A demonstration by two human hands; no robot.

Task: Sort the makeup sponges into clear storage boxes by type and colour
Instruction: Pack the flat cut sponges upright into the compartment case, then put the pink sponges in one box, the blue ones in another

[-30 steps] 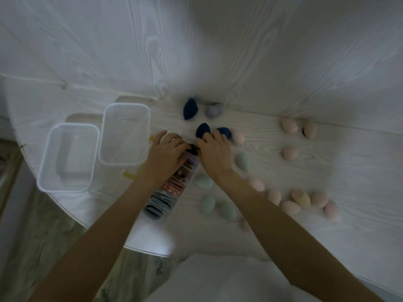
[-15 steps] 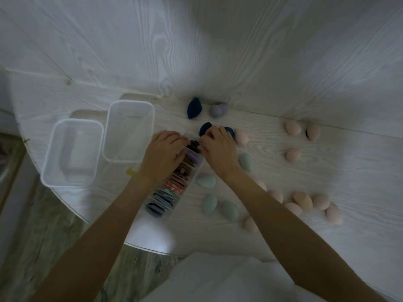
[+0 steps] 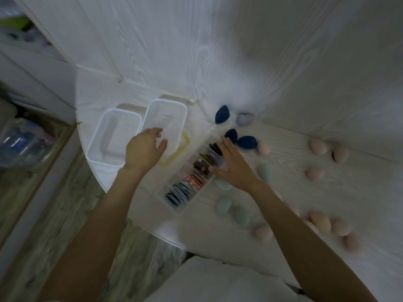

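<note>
Left fingers: my left hand (image 3: 145, 149) was spread and empty, fingertips over the near wall of the right clear box (image 3: 165, 123); I judged I was reaching to draw it closer for filling.

Right fingers: my right hand (image 3: 232, 164) lay flat and open, holding nothing, palm against the long side of the divided tray (image 3: 192, 177), likely to steady it or nudge it aside.

Tray: it held flat sponges standing on edge in colour groups, dark, purple, brown, red-patterned and blue-grey, so that type looked already sorted.

Boxes: the left clear box (image 3: 113, 138) stood touching the right one; both looked bare, kept near the table edge on my left.

Yellow rim: a yellow frame (image 3: 174, 151) lay between box and tray, perhaps a lid seal; I could not tell.

Loose sponges: navy sponges (image 3: 246, 142) sat just beyond my right fingertips, green sponges (image 3: 223, 205) beside the tray, pink sponges (image 3: 319, 221) scattered farther right on the table (image 3: 327, 188), a lilac sponge (image 3: 245, 119) at the wall.

Progress: egg-shaped ones remained unsorted.
</note>
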